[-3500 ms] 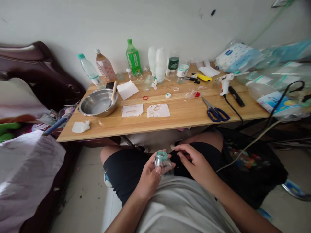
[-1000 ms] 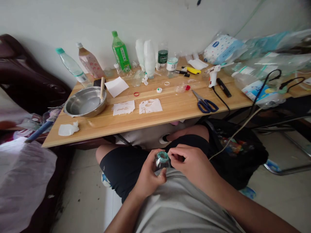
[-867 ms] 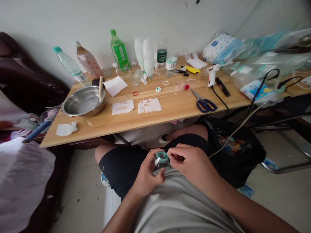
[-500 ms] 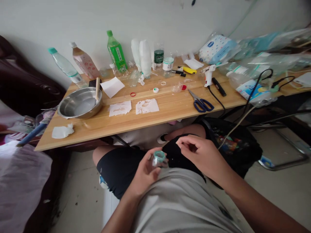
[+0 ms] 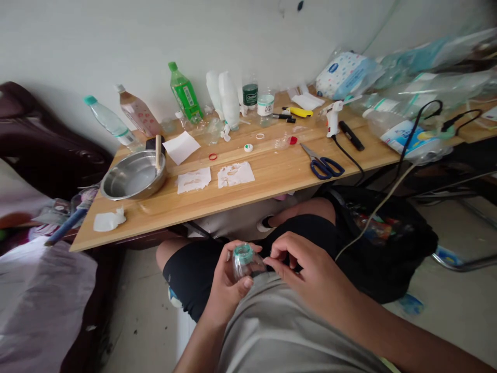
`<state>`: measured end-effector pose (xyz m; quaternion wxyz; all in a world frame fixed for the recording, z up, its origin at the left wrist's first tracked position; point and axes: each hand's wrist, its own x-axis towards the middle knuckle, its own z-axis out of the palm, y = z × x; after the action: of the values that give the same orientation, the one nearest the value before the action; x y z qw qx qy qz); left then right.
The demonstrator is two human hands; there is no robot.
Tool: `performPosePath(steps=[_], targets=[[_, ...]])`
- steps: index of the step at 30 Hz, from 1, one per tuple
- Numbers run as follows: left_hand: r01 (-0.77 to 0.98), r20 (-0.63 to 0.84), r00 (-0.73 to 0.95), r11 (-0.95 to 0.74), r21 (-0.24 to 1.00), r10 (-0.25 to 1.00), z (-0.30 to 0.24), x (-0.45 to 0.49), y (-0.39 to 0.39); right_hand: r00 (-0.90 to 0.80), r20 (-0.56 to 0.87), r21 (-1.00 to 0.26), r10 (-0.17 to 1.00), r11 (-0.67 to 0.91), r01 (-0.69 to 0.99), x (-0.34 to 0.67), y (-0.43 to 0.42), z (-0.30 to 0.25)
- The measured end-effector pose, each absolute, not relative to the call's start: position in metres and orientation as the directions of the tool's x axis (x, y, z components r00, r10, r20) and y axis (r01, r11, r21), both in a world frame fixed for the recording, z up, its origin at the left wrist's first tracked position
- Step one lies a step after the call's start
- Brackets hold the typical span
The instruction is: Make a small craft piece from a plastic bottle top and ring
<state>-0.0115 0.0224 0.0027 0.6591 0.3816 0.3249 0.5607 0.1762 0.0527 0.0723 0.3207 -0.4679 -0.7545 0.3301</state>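
Observation:
My left hand [image 5: 229, 282] is wrapped round a clear plastic bottle top [image 5: 248, 267], its teal-ringed neck pointing up, held over my lap. Close by on its right, my right hand [image 5: 301, 261] has thumb and forefinger drawn together at the bottle top's side. Whether anything is pinched between those fingertips is too small to make out. On the table in front lie scissors [image 5: 322, 163] with dark blue handles, two torn white paper pieces [image 5: 235, 175], a red ring [image 5: 213, 156] and a white cap [image 5: 248, 148].
A steel bowl [image 5: 130, 181] with a wooden-handled tool stands at the table's left. Behind are a green bottle [image 5: 184, 93], white-coated bottles [image 5: 230, 103] and a yellow cutter [image 5: 301, 112]. A glue gun [image 5: 333, 122] trails its cord over the table edge near several clear bottles [image 5: 438, 88].
My right hand has come down and left, from apart to beside the bottle top. My left hand has shifted slightly left with it, and the view has turned a little.

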Motion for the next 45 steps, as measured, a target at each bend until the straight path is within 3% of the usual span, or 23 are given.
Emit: performPosePath(steps=[6, 16, 21, 28, 35, 40, 45], targets=[[-0.420, 0.059, 0.179, 0.022, 0.907, 0.982, 0.009, -0.007, 0.021, -0.411, 0.200, -0.820, 0.890, 0.381, 0.427, 0.174, 0.055, 0.077], [0.041, -0.034, 0.254, 0.024, 0.999, 0.967, 0.023, -0.022, 0.012, -0.538, 0.215, -0.847, 0.815, 0.430, 0.312, 0.176, 0.066, 0.082], [-0.038, -0.141, 0.235, 0.155, 0.987, 0.962, 0.034, -0.012, 0.013, -0.516, 0.128, -0.898, 0.847, 0.320, 0.302, 0.171, 0.059, 0.083], [0.164, -0.135, 0.211, 0.101, 0.981, 0.968, 0.041, 0.000, 0.015, -0.492, 0.156, -0.867, 0.856, 0.357, 0.348, 0.166, 0.050, 0.078], [0.184, -0.140, 0.230, 0.098, 0.978, 0.963, 0.044, 0.003, 0.014, -0.508, 0.140, -0.884, 0.850, 0.338, 0.323, 0.172, 0.048, 0.075], [0.164, -0.189, 0.297, 0.145, 0.976, 0.936, 0.034, 0.012, 0.007, -0.499, 0.001, -0.872, 0.867, 0.245, 0.423, 0.186, 0.037, 0.073], [0.138, -0.249, 0.355, 0.213, 0.967, 0.901, 0.019, 0.028, 0.001, -0.383, -0.021, -0.756, 0.923, 0.236, 0.611, 0.197, 0.014, 0.070]])
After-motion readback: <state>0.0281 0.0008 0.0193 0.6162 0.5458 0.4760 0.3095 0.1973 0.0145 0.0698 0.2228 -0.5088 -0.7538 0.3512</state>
